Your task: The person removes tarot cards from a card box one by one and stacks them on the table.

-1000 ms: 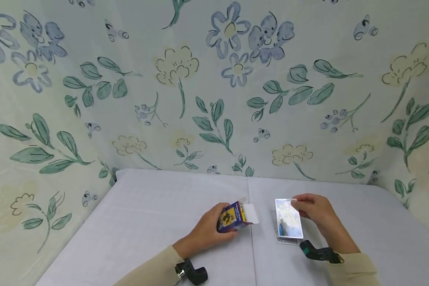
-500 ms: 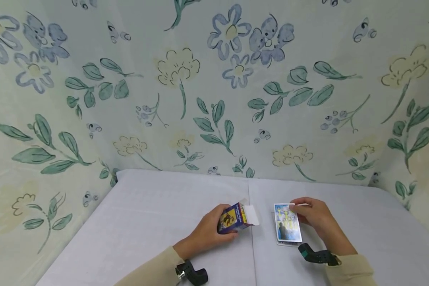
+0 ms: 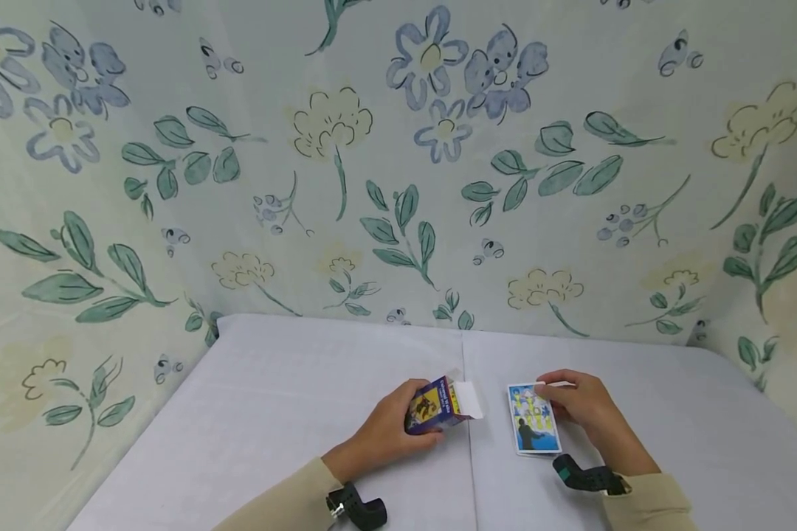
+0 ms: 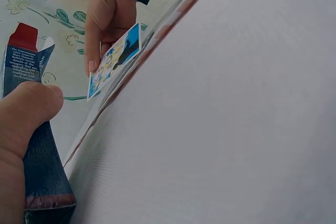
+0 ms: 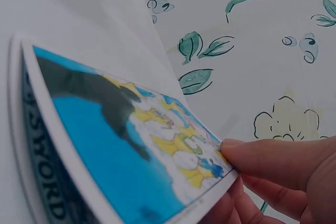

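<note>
My left hand (image 3: 384, 426) grips a purple-blue card box (image 3: 432, 405) with a yellow picture. Its white end flap (image 3: 466, 400) hangs open toward the right. In the left wrist view my thumb (image 4: 39, 103) lies across the box's printed side. My right hand (image 3: 584, 404) pinches the upper right corner of a tarot card (image 3: 534, 428), thumb on top and fingers below. That card shows a dark figure and yellow cups on blue. Right under it lies another card (image 5: 44, 166), lettered "SWORD", mostly covered; the right wrist view shows a narrow gap between them.
A white cloth (image 3: 305, 376) covers the table, with a seam running between the two hands. Behind it hangs a flower-patterned curtain (image 3: 272, 184). Each wrist wears a black camera mount (image 3: 361, 509).
My right hand has lowered the tarot card and drawn it slightly toward me, over the card below. Glare has left its picture. My left hand and the box have stayed put.
</note>
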Available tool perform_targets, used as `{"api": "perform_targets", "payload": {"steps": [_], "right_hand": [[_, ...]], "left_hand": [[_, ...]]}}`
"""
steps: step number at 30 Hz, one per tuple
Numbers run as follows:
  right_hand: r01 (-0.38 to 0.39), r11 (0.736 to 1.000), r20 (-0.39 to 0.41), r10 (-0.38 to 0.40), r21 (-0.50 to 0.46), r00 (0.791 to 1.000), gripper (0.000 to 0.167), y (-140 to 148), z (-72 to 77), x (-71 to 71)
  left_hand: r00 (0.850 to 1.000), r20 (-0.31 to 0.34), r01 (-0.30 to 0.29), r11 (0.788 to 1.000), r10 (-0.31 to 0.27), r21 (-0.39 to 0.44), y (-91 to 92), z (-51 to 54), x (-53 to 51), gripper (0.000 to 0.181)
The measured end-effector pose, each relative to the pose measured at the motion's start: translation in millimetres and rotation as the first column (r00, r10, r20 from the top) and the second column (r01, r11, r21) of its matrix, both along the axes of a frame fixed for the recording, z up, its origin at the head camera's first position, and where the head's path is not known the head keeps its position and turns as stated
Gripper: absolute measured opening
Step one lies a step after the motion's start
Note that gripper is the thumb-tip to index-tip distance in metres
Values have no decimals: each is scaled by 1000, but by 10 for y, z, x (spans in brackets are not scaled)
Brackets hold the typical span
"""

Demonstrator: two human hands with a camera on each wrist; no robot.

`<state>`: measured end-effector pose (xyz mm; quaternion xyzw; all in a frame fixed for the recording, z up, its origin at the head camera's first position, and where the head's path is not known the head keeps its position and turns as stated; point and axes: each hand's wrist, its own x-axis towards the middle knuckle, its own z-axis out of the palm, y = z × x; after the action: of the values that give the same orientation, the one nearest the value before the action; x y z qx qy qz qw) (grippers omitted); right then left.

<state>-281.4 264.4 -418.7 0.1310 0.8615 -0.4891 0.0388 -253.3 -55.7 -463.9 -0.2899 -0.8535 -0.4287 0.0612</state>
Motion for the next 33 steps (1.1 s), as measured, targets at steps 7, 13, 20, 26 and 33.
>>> {"api": "perform_targets", "payload": {"steps": [7,13,20,26,33], "right_hand": [[13,999,-21,-12,38,1000,40,-16,7,11],[23,995,-47,-18,95,999,35,-53,-15,12],[10,992,-58,-3,124,998,32,-49,-36,3],[9,989,-67,1,150,998,30,-59,-61,-14],[11,982,-74,3,191,997,29,-69,-77,-4]], "left_hand": [[1000,0,2,1000,-2,-2,9,12,-11,70],[1000,-3,8,1000,-8,2,15,32,-7,70],[1000,22,-4,1000,4,-13,16,35,3,71],[999,34,-16,1000,16,-7,17,34,1,70],[999,40,-12,1000,13,-11,19,30,0,70]]}}
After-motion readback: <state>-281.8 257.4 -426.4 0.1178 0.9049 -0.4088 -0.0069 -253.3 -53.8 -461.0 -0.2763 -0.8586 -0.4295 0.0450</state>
